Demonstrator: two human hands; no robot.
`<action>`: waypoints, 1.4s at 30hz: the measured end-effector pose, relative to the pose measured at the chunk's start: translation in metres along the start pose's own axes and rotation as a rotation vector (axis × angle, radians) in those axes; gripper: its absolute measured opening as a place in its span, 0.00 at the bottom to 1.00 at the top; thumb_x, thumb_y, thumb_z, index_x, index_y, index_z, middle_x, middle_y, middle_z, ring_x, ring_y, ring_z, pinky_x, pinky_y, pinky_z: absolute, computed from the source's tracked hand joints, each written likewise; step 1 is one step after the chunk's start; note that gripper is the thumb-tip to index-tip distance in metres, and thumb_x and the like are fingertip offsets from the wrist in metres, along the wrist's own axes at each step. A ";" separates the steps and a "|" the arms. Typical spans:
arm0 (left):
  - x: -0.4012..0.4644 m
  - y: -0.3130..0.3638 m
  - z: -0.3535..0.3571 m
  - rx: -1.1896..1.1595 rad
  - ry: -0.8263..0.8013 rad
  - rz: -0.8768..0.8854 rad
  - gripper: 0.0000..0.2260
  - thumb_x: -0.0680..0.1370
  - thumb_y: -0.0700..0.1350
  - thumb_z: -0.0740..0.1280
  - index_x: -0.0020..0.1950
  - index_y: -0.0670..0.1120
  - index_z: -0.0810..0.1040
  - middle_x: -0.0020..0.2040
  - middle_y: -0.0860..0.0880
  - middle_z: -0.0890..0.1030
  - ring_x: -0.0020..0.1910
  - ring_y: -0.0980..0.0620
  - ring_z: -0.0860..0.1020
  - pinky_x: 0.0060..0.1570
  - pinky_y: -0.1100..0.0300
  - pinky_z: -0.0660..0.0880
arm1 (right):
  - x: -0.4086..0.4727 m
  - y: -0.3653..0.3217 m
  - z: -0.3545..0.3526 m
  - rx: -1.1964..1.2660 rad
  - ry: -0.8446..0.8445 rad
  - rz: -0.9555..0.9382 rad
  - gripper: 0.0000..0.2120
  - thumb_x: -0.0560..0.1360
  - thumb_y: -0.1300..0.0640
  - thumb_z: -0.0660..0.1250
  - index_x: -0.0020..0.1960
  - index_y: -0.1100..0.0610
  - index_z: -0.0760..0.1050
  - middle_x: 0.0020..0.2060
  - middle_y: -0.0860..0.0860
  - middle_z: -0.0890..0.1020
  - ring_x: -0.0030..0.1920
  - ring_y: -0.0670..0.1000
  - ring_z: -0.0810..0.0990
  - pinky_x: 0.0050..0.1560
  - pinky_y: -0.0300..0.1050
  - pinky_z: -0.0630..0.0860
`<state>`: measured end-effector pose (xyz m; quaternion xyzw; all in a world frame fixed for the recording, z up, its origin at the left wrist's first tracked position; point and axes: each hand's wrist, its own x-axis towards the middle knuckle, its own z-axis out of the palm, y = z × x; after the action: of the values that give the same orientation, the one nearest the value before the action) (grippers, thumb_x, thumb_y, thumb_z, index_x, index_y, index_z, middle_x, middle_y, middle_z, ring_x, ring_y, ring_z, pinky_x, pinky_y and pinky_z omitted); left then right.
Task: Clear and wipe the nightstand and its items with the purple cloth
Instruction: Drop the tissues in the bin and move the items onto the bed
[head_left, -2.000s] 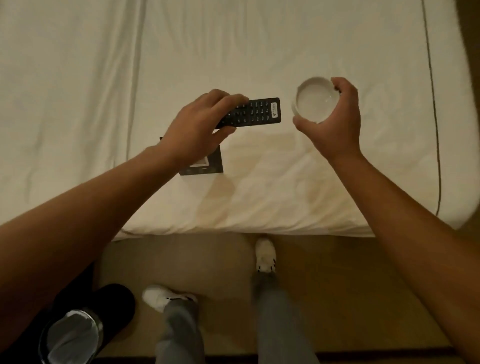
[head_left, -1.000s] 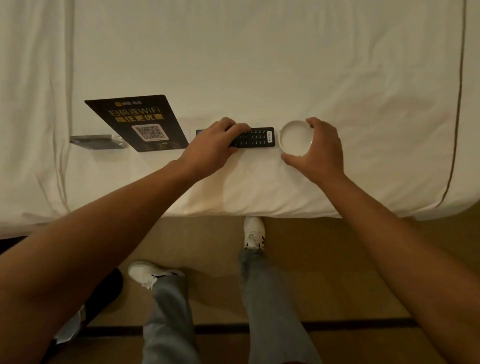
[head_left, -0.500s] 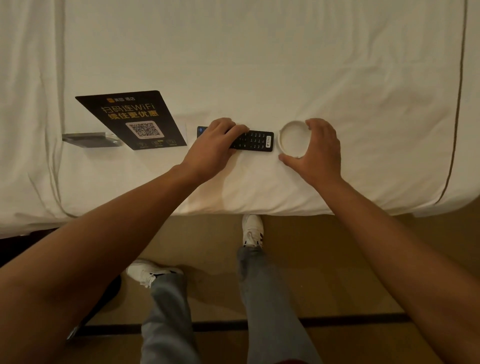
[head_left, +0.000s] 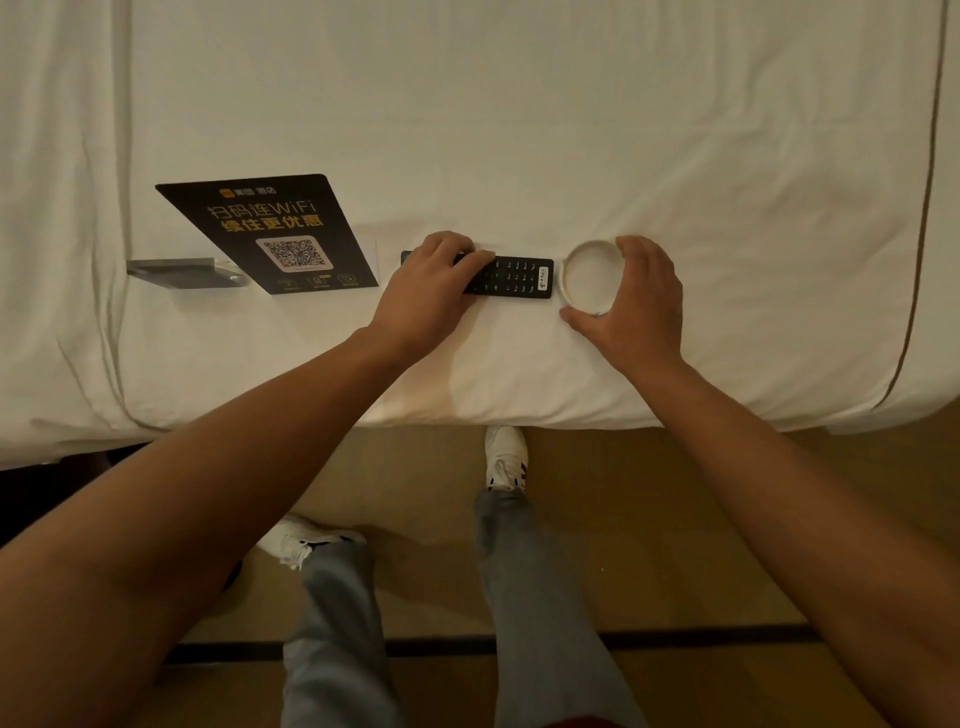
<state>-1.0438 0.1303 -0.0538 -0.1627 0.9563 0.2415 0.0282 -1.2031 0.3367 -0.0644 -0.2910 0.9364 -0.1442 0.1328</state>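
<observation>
Here, nightstand items sit on the bed (head_left: 519, 130).
Head view: left hand (head_left: 431, 291) curls over the remote (head_left: 519, 278), right hand (head_left: 636, 301) cups the white dish (head_left: 587, 278); the soft sheet could tip it; purple cloth unseen.

A white-sheeted bed (head_left: 519, 104) fills twelve o'clock; tan carpeted floor (head_left: 675, 519) with a dark stripe (head_left: 727, 635) lies toward six, dimly lit.
</observation>
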 end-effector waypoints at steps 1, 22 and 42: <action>0.000 0.000 0.000 -0.002 -0.002 -0.009 0.19 0.79 0.41 0.70 0.71 0.43 0.76 0.64 0.40 0.77 0.66 0.39 0.73 0.61 0.46 0.72 | -0.001 -0.001 0.000 -0.005 0.005 0.002 0.48 0.64 0.39 0.81 0.74 0.58 0.65 0.72 0.56 0.71 0.74 0.57 0.68 0.72 0.55 0.68; -0.051 -0.027 -0.161 0.009 0.443 0.116 0.24 0.81 0.56 0.68 0.73 0.46 0.73 0.77 0.43 0.69 0.80 0.41 0.61 0.75 0.40 0.63 | 0.028 -0.217 -0.088 0.288 0.257 -0.383 0.30 0.78 0.40 0.67 0.73 0.57 0.71 0.74 0.54 0.71 0.75 0.53 0.68 0.72 0.53 0.70; -0.442 -0.359 -0.340 0.228 0.782 -0.483 0.31 0.80 0.65 0.63 0.78 0.50 0.68 0.78 0.44 0.67 0.78 0.41 0.63 0.74 0.42 0.63 | -0.125 -0.679 0.028 0.336 0.060 -0.951 0.29 0.77 0.41 0.69 0.74 0.52 0.71 0.75 0.53 0.69 0.77 0.54 0.65 0.73 0.58 0.67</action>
<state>-0.5013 -0.1964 0.1420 -0.4548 0.8505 0.0422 -0.2609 -0.7502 -0.1311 0.1663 -0.6557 0.6674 -0.3459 0.0703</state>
